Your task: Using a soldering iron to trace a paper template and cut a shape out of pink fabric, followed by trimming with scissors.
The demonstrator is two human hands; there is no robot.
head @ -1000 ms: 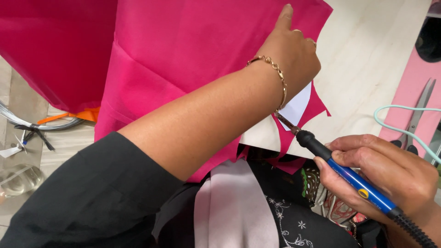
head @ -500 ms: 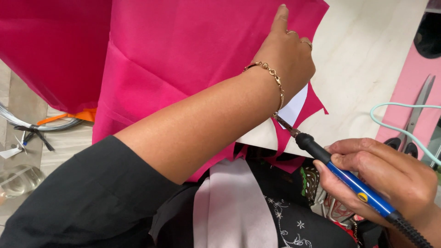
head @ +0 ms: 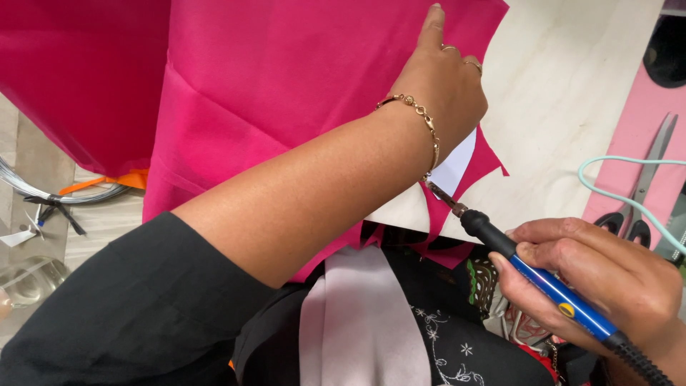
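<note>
Tool tip (head: 437, 193) nearer left hand (head: 443, 89).

Your left hand (head: 443, 93) lies flat on the fabric sheet (head: 286, 93), which covers the board (head: 572, 107) from the left. To its right and nearer you, your right hand (head: 600, 279) holds the hot-tip tool (head: 529, 268), tip at the fabric's near edge. Scissors (head: 643, 186) lie far right, with a cord (head: 614, 196) across them.
</note>
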